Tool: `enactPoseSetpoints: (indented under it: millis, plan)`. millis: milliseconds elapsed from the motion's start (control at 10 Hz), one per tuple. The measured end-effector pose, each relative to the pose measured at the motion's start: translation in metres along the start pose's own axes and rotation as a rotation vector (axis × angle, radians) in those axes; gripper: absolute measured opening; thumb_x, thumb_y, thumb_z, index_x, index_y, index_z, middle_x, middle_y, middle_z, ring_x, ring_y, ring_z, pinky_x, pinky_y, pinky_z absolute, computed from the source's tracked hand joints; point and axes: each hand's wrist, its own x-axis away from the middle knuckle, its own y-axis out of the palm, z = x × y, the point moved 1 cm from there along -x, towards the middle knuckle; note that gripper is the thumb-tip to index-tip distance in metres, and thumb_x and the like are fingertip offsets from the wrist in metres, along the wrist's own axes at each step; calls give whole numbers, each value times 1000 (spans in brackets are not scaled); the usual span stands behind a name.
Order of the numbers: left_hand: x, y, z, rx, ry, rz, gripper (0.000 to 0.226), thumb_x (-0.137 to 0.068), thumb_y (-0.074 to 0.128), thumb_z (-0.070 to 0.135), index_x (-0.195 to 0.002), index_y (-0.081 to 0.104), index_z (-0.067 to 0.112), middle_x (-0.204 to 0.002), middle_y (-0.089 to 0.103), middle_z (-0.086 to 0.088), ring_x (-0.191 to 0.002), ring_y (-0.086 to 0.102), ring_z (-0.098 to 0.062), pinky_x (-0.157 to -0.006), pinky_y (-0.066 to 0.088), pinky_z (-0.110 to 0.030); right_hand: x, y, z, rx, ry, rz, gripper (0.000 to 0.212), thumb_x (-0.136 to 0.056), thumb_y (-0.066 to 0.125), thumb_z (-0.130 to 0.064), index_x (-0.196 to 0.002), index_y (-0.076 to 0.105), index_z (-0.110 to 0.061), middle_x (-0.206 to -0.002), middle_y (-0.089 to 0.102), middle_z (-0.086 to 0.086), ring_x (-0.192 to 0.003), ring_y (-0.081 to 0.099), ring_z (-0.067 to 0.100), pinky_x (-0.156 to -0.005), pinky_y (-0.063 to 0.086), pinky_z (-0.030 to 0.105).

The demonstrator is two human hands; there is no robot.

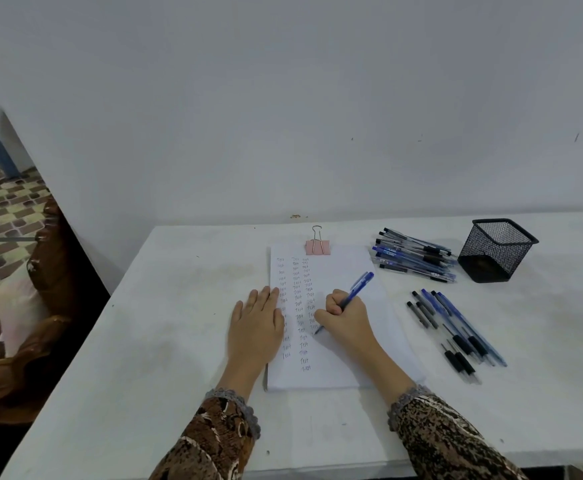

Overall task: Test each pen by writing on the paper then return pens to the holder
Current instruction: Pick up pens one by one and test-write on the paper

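A white paper stack (352, 271) lies in the middle of the table, clipped at the top by a pink binder clip (317, 245) and filled with columns of the word "Test". My right hand (347, 318) grips a blue pen (359, 287) with its tip touching the paper in the third column. My left hand (257, 323) lies flat, fingers spread, on the paper's left edge. A black mesh pen holder (497, 251) stands at the back right; no pens show above its rim. Beside it lies a pile of pens (414, 258). Several more pens (456, 330) lie in a row right of the paper.
The white table (165, 341) meets a plain wall at its far edge. A brown wooden chair (44, 299) stands past the table's left side, over a patterned floor. The table's near edge runs just under my patterned sleeves.
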Motion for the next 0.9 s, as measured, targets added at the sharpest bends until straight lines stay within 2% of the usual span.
enactPoseSetpoints:
  millis: [100,800,900]
  plan:
    - [0,0,0,4,-1,-3,49,-101,19,30,-149,10,25,-157,8,8,-145,3,-11,-117,0,-33,0,0,1,-4,1,23,48,-69,53,16,-51,25,-18,-58,26,-6,-46,25,3,-50,26,10]
    - [-1,1,-1,14,-4,-13,49,-100,18,31,-149,10,26,-157,7,8,-145,2,-10,-117,-1,-33,-1,-2,4,-1,-13,76,47,-70,52,17,-52,25,-18,-59,26,-6,-47,25,2,-50,27,10]
    - [-1,-1,-3,40,5,-28,50,-100,19,30,-149,10,25,-157,8,9,-144,2,-10,-117,-1,-32,-4,-7,7,-152,71,45,54,-77,50,15,-48,27,-25,-49,27,-7,-45,26,8,-45,24,19]
